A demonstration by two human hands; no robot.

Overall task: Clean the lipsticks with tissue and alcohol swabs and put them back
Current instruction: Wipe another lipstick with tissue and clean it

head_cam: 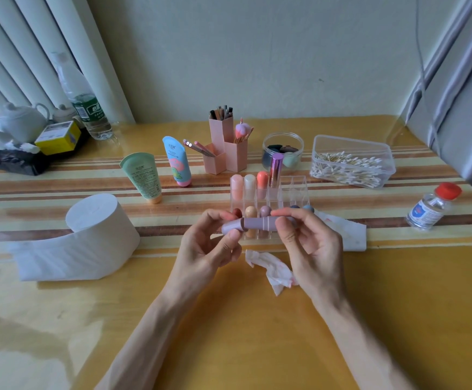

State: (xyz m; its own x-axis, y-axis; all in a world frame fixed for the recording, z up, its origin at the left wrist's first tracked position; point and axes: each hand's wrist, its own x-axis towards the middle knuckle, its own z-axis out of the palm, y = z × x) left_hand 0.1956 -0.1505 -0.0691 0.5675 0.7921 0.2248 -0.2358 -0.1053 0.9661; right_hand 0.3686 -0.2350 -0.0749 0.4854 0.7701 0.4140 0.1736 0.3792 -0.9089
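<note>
Yellow wood with brown stripes makes the tabletop [257, 319], and a pale green wall stands behind its far edge. Over the middle, the left grip [209, 243] pinches a purple cap [229, 228]. The right grip [310, 243] pinches the purple lipstick [260, 222], held flat so cap and tube line up. The cap is going on or coming off; I cannot tell which. A clear rack [294, 190] just behind the hands keeps the other lipsticks [262, 178] standing up, with free slots. A crumpled tissue [271, 268] lies under the hands, close for wiping. The tissue roll [94, 229] sits near the left edge. The alcohol bottle [431, 206] is near the right edge, and the box of cotton swabs [353, 161] is by the far right corner.
</note>
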